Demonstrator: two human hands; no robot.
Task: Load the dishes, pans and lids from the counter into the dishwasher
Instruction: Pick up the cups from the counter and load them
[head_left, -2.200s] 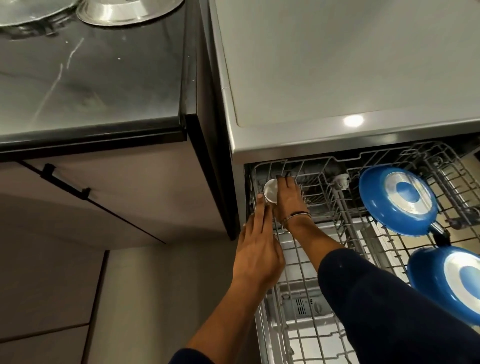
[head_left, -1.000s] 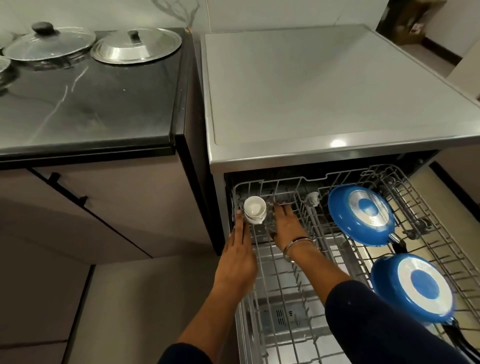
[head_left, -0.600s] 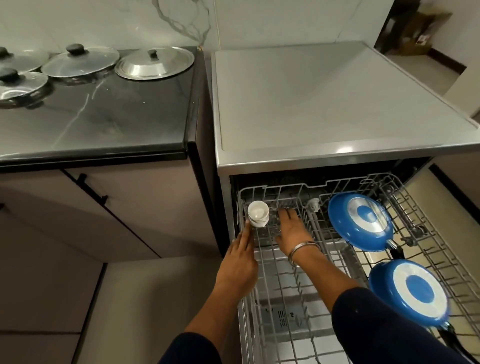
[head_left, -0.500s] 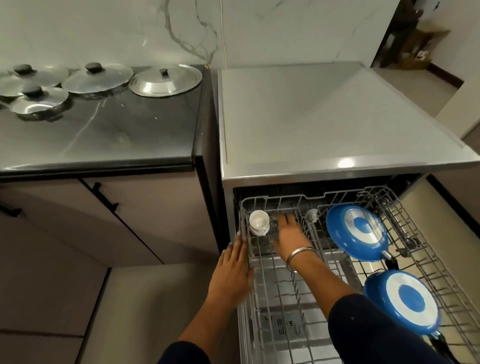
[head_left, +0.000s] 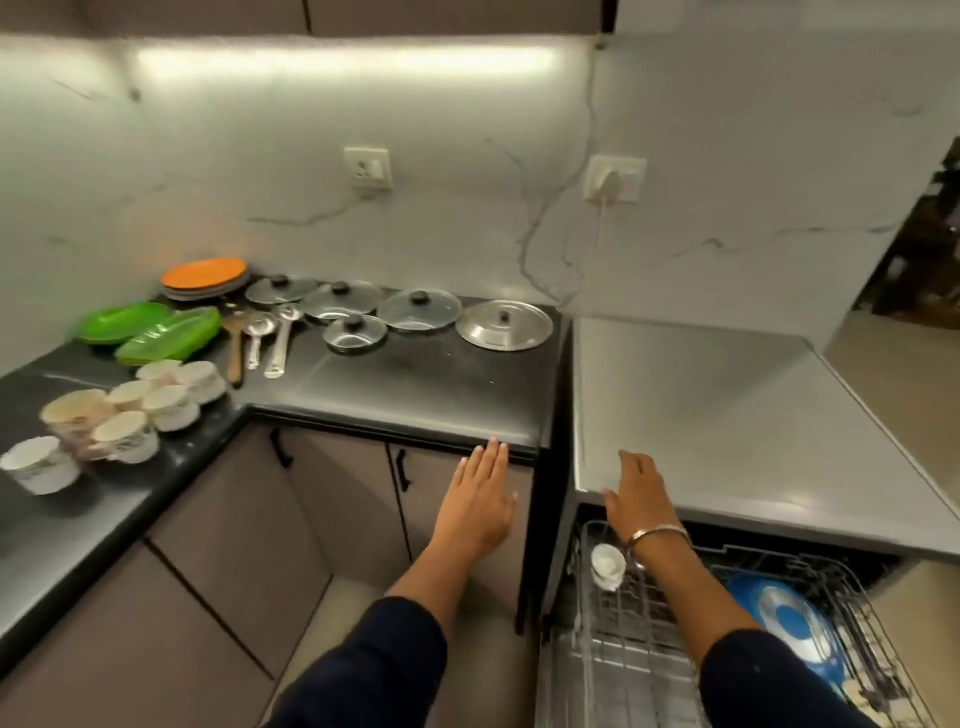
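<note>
Lifting clear of the rack (head_left: 675, 613), both hands now hold nothing: the left hand (head_left: 480, 506) hangs flat-fingered before the surface (head_left: 415, 395) edge, the right hand (head_left: 636, 493) relaxed over the dishwasher top, each grip loose. The white cup (head_left: 607, 564) they were seating stands alone in the rack's back-left corner. Judging by this, that cup is loaded; the lids (head_left: 415, 310), cups (head_left: 124, 436) and plates (head_left: 202, 275) wait on the surface.

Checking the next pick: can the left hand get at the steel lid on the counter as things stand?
Probably yes. The left hand is open and empty at the counter's front edge, and the bare counter lies between it and the steel lid; nothing stands in that path.
</note>
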